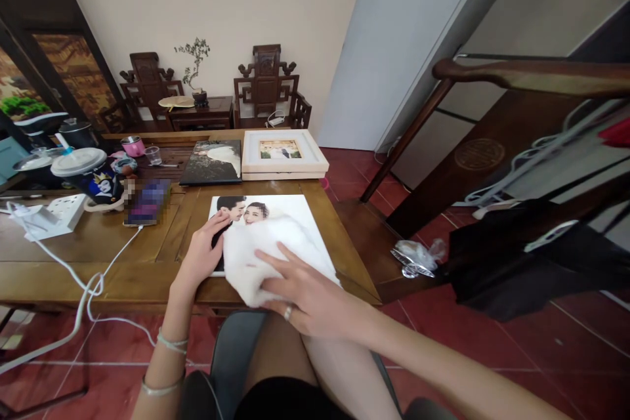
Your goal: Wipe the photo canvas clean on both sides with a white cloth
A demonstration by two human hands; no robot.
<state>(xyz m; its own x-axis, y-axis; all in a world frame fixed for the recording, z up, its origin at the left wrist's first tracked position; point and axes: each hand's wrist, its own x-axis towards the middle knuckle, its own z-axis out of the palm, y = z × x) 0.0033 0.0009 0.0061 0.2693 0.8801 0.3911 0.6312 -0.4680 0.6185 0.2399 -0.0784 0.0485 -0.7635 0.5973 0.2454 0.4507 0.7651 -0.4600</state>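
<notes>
A white-backed photo print of a couple [315, 236] lies flat on the wooden table close to its front edge. My left hand [204, 251] rests at the print's left side, fingers stretched out flat on the picture. A fluffy white cloth [263, 243] covers the middle and lower part of the print. My right hand [305, 292] presses the cloth down from above, with its fingers spread over it and some tucked around its near edge. The cloth hides much of the picture.
Behind the print lie a dark photo panel [214, 161] and a white framed photo [251, 151] on a pale box. To the left are a phone [147, 202] on a charging cable, a power strip [63, 215], a lidded cup [93, 170] and a pink mug [132, 146].
</notes>
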